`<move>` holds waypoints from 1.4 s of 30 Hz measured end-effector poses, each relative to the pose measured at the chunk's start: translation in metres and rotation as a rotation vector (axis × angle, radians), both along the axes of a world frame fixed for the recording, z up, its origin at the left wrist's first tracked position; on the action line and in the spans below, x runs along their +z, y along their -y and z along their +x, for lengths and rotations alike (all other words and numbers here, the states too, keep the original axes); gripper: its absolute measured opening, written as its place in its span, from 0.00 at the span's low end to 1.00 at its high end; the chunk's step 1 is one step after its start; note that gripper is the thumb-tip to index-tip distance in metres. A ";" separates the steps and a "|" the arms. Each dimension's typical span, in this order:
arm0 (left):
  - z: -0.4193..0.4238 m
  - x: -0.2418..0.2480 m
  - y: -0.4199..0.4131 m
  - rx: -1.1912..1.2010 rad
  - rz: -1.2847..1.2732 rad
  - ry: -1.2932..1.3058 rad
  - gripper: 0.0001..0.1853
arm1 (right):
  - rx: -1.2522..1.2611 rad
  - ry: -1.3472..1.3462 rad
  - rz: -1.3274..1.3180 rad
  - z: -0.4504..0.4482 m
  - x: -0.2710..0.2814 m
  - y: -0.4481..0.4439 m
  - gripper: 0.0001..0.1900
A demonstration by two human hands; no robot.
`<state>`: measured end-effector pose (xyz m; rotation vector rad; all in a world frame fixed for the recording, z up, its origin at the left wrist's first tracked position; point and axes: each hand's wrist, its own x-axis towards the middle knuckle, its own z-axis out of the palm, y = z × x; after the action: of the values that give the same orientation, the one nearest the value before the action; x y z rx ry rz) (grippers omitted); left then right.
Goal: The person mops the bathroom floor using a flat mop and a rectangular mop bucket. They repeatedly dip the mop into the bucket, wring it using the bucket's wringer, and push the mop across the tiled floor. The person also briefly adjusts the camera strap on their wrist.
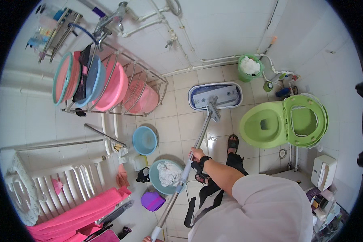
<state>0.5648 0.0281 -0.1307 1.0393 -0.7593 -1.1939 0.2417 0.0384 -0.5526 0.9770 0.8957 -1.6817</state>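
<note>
A flat mop's metal pole (169, 205) slants from the bottom edge up to its wide grey mop head (219, 96), which sits in a rectangular blue-and-white bucket (190, 98). My right hand (196, 155), with a black band at the wrist, is closed around the middle of the pole. Partly cut off at the bottom edge, my left hand (152, 239) grips the pole's white end. Beneath the pole, a teal basin (153, 175) holds white cloth (169, 174). A light blue bucket (144, 140) stands beyond it.
A green toilet (263, 124) with its lid raised is at the right, near a green-lined bin (245, 75). The rack (133, 62) at upper left holds several basins. A purple item (152, 201) lies beside the teal basin. A radiator (69, 181) with a pink towel (87, 208) is at lower left.
</note>
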 end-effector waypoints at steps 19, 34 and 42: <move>0.344 -0.194 0.075 0.801 0.571 0.004 0.18 | 1.041 -1.292 0.490 0.156 -0.121 0.037 0.22; 0.227 0.073 0.072 0.162 0.046 0.051 0.23 | 0.236 -0.318 0.335 0.232 0.124 0.100 0.20; 0.134 0.063 0.039 -0.034 -0.446 0.030 0.13 | -0.064 0.068 -0.127 0.199 0.135 0.075 0.11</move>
<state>0.6993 -0.0111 -0.0680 0.6766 -1.0147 -0.9773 0.4405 -0.0368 -0.4174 0.9792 0.7108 -1.7265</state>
